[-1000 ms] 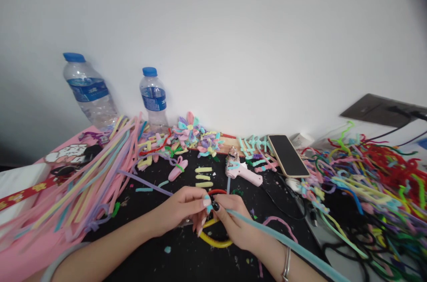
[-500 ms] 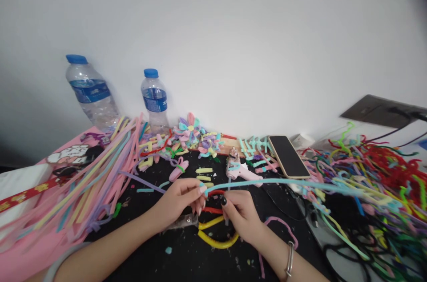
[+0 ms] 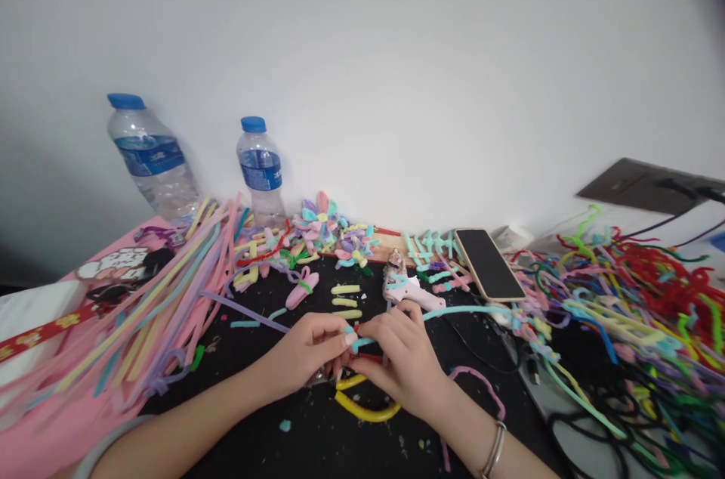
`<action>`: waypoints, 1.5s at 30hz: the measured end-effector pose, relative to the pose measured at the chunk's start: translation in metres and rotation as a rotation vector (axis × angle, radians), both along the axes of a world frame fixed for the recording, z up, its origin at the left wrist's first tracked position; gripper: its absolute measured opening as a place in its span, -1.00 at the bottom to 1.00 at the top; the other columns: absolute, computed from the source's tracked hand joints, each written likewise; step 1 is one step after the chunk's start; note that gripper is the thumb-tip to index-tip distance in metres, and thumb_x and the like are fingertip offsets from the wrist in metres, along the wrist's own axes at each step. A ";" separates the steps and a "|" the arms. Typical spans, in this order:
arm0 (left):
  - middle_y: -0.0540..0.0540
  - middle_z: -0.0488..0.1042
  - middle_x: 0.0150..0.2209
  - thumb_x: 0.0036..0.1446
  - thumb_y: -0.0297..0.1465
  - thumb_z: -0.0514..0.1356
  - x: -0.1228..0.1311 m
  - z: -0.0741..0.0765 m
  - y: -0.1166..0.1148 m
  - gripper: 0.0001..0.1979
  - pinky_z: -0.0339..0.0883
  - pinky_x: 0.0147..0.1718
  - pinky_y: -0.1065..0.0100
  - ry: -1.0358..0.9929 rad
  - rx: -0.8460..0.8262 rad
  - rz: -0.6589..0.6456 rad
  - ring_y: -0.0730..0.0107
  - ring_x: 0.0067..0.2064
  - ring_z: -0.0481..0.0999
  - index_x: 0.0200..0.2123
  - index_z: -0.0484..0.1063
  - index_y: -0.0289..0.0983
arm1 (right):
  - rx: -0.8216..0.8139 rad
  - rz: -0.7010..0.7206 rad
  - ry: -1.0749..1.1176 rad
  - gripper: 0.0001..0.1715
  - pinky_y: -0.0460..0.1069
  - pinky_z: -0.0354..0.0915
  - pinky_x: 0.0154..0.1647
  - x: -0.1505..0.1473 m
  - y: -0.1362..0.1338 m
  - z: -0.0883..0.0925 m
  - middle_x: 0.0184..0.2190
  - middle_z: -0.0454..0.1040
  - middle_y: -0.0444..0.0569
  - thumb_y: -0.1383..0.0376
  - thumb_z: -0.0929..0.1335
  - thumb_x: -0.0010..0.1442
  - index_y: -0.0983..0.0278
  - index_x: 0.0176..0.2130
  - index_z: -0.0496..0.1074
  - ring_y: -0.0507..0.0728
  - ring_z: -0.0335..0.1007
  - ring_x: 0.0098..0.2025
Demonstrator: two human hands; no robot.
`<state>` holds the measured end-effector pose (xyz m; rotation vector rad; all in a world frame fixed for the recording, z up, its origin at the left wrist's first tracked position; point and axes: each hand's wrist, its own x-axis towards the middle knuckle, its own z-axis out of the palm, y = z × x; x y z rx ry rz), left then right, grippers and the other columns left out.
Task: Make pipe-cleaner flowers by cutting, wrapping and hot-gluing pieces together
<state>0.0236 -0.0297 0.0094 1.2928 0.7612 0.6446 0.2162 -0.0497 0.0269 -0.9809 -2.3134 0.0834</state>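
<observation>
My left hand [image 3: 309,354] and my right hand [image 3: 399,366] meet over the black mat [image 3: 294,441], fingers pinched together on one end of a light blue pipe cleaner [image 3: 476,310]. The pipe cleaner runs from my fingertips out to the right, over the pile of stems. Under my hands lie a yellow curved pipe cleaner [image 3: 362,411] and a red one, partly hidden. Three short yellow pieces [image 3: 345,301] lie just beyond my fingers.
A pink glue gun [image 3: 411,290] and a phone [image 3: 488,264] lie behind my hands. Two water bottles [image 3: 150,158] [image 3: 260,169] stand at the wall. Long pastel stems [image 3: 170,290] cover the left, a tangled multicoloured pile [image 3: 623,313] the right. Finished flowers [image 3: 325,226] sit by the wall.
The light blue pipe cleaner swung from pointing toward me at lower right to lying out to the right. My right hand came back up against my left and pinches the end.
</observation>
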 end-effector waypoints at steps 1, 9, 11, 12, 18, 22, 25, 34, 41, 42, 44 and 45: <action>0.04 0.34 -0.61 0.17 -0.12 0.15 0.000 0.000 -0.001 -0.60 0.13 -0.55 0.47 0.012 0.008 -0.009 0.50 -0.58 0.31 -0.52 0.35 -0.32 | -0.009 0.011 -0.002 -0.69 0.04 0.02 -0.20 0.000 0.000 0.001 -0.37 0.50 -0.03 0.11 0.27 0.32 0.31 -0.23 0.37 0.09 0.31 -0.37; 0.03 0.34 -0.63 0.19 -0.17 0.13 -0.001 0.004 -0.004 -0.64 0.06 -0.56 0.46 0.084 0.037 -0.034 0.49 -0.59 0.24 -0.53 0.34 -0.31 | -0.077 0.066 -0.013 -0.71 0.00 -0.03 -0.32 0.001 0.001 0.002 -0.43 0.47 -0.08 0.14 0.28 0.32 0.31 -0.31 0.37 0.05 0.23 -0.41; 0.04 0.35 -0.64 0.19 -0.19 0.13 -0.001 0.005 -0.004 -0.64 0.06 -0.56 0.46 0.099 0.027 -0.034 0.50 -0.60 0.22 -0.54 0.33 -0.30 | -0.078 0.072 -0.036 -0.69 0.00 -0.03 -0.32 0.002 0.002 0.001 -0.44 0.47 -0.07 0.15 0.27 0.34 0.31 -0.33 0.37 0.05 0.23 -0.42; 0.04 0.35 -0.64 0.18 -0.19 0.14 -0.001 0.006 -0.004 -0.65 0.06 -0.56 0.46 0.101 0.022 -0.036 0.51 -0.60 0.21 -0.54 0.32 -0.30 | -0.068 0.079 -0.050 -0.67 0.00 -0.03 -0.32 0.002 0.002 0.000 -0.45 0.46 -0.06 0.15 0.25 0.35 0.31 -0.34 0.37 0.05 0.22 -0.42; 0.02 0.36 -0.63 0.17 -0.19 0.14 0.000 0.004 -0.002 -0.65 0.11 -0.53 0.45 0.085 0.035 -0.039 0.48 -0.57 0.27 -0.53 0.34 -0.32 | 0.026 0.110 -0.117 -0.63 0.01 -0.02 -0.33 0.003 0.002 -0.001 -0.48 0.44 -0.06 0.18 0.20 0.39 0.32 -0.37 0.37 0.05 0.21 -0.44; 0.03 0.36 -0.62 0.18 -0.17 0.13 0.000 0.007 -0.002 -0.64 0.11 -0.53 0.45 0.106 0.041 -0.046 0.49 -0.57 0.26 -0.53 0.34 -0.31 | 0.051 0.102 -0.138 -0.63 0.01 -0.01 -0.33 0.002 0.002 -0.001 -0.48 0.45 -0.06 0.18 0.20 0.39 0.31 -0.37 0.37 0.04 0.21 -0.45; 0.03 0.35 -0.62 0.17 -0.17 0.14 0.000 0.009 -0.002 -0.63 0.10 -0.54 0.46 0.133 0.058 -0.051 0.49 -0.57 0.25 -0.55 0.33 -0.31 | 0.068 0.105 -0.136 -0.62 0.01 -0.02 -0.34 0.002 0.002 -0.001 -0.50 0.43 -0.07 0.19 0.20 0.39 0.31 -0.39 0.37 0.04 0.20 -0.45; -0.04 0.48 -0.52 0.19 -0.27 0.13 0.000 0.006 -0.004 -0.69 0.20 -0.50 0.47 0.113 0.093 -0.080 0.44 -0.50 0.39 -0.52 0.42 -0.34 | -0.021 0.064 -0.054 -0.55 -0.01 -0.04 -0.38 -0.003 -0.002 -0.007 -0.56 0.32 -0.10 0.30 0.11 0.40 0.28 -0.50 0.26 0.04 0.12 -0.49; -0.04 0.46 -0.48 0.21 -0.25 0.10 0.002 0.006 -0.004 -0.68 0.23 -0.51 0.47 0.073 0.119 -0.080 0.46 -0.51 0.40 -0.48 0.42 -0.35 | -0.146 0.066 0.034 -0.61 -0.01 0.01 -0.39 -0.003 -0.002 -0.006 -0.55 0.29 -0.11 0.35 0.07 0.36 0.26 -0.48 0.21 0.05 0.15 -0.48; -0.04 0.45 -0.49 0.21 -0.23 0.10 0.002 0.006 -0.005 -0.67 0.23 -0.51 0.47 0.068 0.117 -0.075 0.46 -0.52 0.39 -0.48 0.41 -0.34 | -0.160 0.065 0.046 -0.61 -0.01 0.02 -0.38 -0.002 -0.001 -0.006 -0.55 0.30 -0.11 0.34 0.07 0.37 0.26 -0.47 0.22 0.05 0.16 -0.48; -0.02 0.42 -0.51 0.21 -0.21 0.10 0.002 0.005 -0.005 -0.66 0.23 -0.52 0.47 0.059 0.111 -0.067 0.47 -0.53 0.38 -0.49 0.38 -0.33 | -0.187 0.073 0.068 -0.63 -0.01 0.04 -0.37 -0.001 -0.001 -0.005 -0.52 0.33 -0.10 0.31 0.07 0.37 0.27 -0.42 0.25 0.05 0.18 -0.47; -0.01 0.41 -0.52 0.20 -0.20 0.10 0.002 0.006 -0.005 -0.66 0.22 -0.53 0.47 0.052 0.108 -0.063 0.47 -0.53 0.37 -0.50 0.37 -0.33 | -0.194 0.079 0.074 -0.65 -0.01 0.04 -0.36 0.000 -0.001 -0.005 -0.51 0.34 -0.10 0.30 0.08 0.36 0.27 -0.39 0.27 0.06 0.20 -0.46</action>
